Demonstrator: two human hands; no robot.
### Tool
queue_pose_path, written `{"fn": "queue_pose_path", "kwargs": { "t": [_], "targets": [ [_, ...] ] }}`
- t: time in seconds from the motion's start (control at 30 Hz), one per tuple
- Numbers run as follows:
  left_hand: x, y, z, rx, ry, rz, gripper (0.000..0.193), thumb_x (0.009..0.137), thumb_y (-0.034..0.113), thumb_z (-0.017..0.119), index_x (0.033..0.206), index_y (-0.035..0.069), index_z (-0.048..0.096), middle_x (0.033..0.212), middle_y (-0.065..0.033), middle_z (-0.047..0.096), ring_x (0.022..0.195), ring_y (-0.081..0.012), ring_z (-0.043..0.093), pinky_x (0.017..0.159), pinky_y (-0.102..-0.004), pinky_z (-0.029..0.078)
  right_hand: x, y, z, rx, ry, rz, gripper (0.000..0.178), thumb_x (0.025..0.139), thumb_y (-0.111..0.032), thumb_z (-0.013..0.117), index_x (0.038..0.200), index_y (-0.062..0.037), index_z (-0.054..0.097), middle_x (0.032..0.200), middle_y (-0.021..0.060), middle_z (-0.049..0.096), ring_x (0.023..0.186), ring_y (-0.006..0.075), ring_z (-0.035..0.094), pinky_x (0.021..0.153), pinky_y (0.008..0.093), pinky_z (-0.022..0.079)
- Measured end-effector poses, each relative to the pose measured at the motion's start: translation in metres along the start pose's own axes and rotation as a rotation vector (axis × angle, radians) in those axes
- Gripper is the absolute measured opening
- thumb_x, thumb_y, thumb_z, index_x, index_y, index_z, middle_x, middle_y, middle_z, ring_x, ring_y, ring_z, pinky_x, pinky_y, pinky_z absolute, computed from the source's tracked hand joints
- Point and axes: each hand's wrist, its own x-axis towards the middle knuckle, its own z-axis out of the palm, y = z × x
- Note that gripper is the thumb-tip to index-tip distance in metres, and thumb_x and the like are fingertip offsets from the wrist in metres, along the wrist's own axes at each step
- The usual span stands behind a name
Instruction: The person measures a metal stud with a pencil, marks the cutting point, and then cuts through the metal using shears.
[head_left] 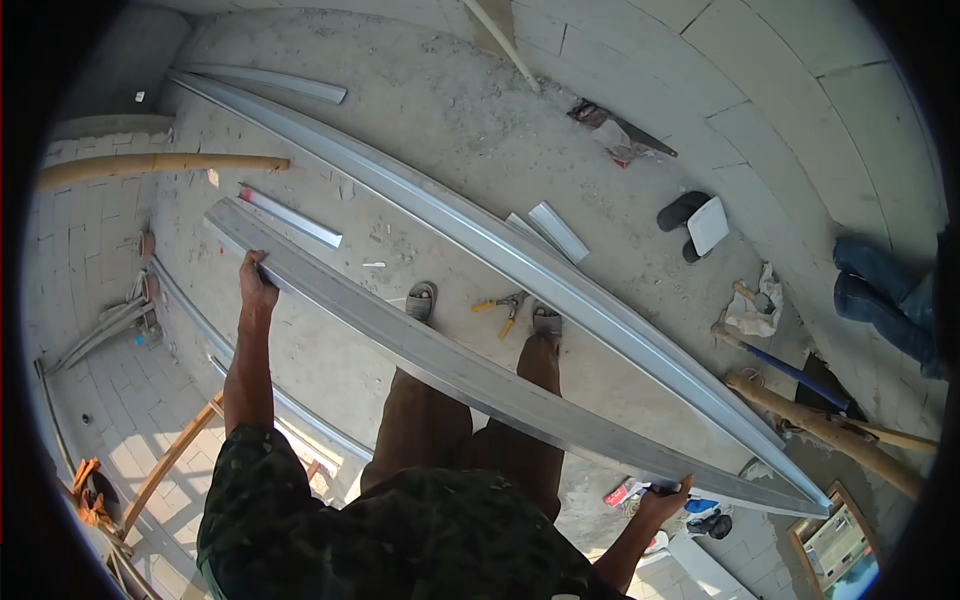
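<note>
A long grey metal channel [450, 360] spans across the front of the person's legs, raised above the concrete floor [420, 130]. The left hand [259, 281] grips it near its left end, and the right hand [668, 500] is closed on its edge toward the other end. Beyond it, a longer silver metal profile [500, 243] lies diagonally on the floor. Yellow-handled pliers [505, 308] lie between the sandalled feet. At right sits a crumpled off-white bag or cloth [756, 312]; whether it contains anything is unclear. A handsaw [645, 138] lies near the wall.
</note>
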Motion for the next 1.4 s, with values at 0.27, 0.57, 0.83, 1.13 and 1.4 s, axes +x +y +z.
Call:
{"fn": "queue_pose_path", "kwargs": {
  "t": [0.27, 0.57, 0.83, 1.13, 1.4],
  "targets": [
    [0.095, 0.043, -0.147, 0.048, 0.012, -0.031, 0.048, 0.077, 0.018, 0.056, 0.119, -0.002, 0.05, 0.117, -0.0165, 0.053, 0.111, -0.0332, 0.051, 0.103, -0.0445, 0.039, -0.134, 0.084, 0.027, -0.094, 0.131, -0.061, 0.037, 0.093, -0.04, 0.059, 0.107, -0.0057, 0.061, 0.087, 0.0039, 0.057, 0.065, 0.0107, 0.042, 0.047, 0.0244, 0.024],
    [0.172, 0.07, -0.256, 0.079, 0.043, -0.177, 0.044, 0.077, 0.018, 0.056, 0.115, -0.002, 0.05, 0.114, -0.0167, 0.054, 0.106, -0.0325, 0.053, 0.102, -0.043, 0.04, -0.279, 0.131, 0.055, -0.11, 0.002, -0.181, 0.042, 0.095, -0.039, 0.057, 0.112, -0.0011, 0.059, 0.086, 0.0079, 0.059, 0.054, 0.0113, 0.039, 0.044, 0.0253, 0.025],
    [0.207, 0.11, -0.329, 0.171, 0.137, -0.125, 0.038, 0.077, 0.021, 0.06, 0.109, 0.001, 0.051, 0.112, -0.0149, 0.052, 0.106, -0.03, 0.052, 0.099, -0.0425, 0.041, -0.325, 0.185, 0.048, -0.015, 0.105, -0.088, 0.037, 0.095, -0.028, 0.06, 0.119, 0.0002, 0.059, 0.088, 0.0043, 0.055, 0.063, 0.0097, 0.037, 0.048, 0.0243, 0.024],
    [0.229, 0.146, -0.43, 0.299, 0.188, 0.03, 0.041, 0.079, 0.022, 0.063, 0.108, -0.005, 0.052, 0.098, -0.0125, 0.052, 0.09, -0.026, 0.054, 0.083, -0.0414, 0.047, -0.37, 0.269, 0.043, -0.073, 0.071, -0.051, 0.035, 0.094, -0.036, 0.06, 0.099, -0.0009, 0.061, 0.07, -0.0013, 0.045, 0.059, 0.0084, 0.035, 0.046, 0.0253, 0.022],
    [0.257, 0.178, -0.533, 0.366, 0.158, 0.077, 0.034, 0.081, 0.026, 0.064, 0.102, 0.0, 0.055, 0.095, -0.0085, 0.051, 0.087, -0.0224, 0.052, 0.079, -0.0408, 0.047, -0.413, 0.347, 0.048, -0.121, 0.006, -0.078, 0.037, 0.095, -0.036, 0.059, 0.071, -0.0089, 0.051, 0.059, -0.0043, 0.033, 0.049, 0.0071, 0.029, 0.043, 0.0249, 0.021]
  ]
}}
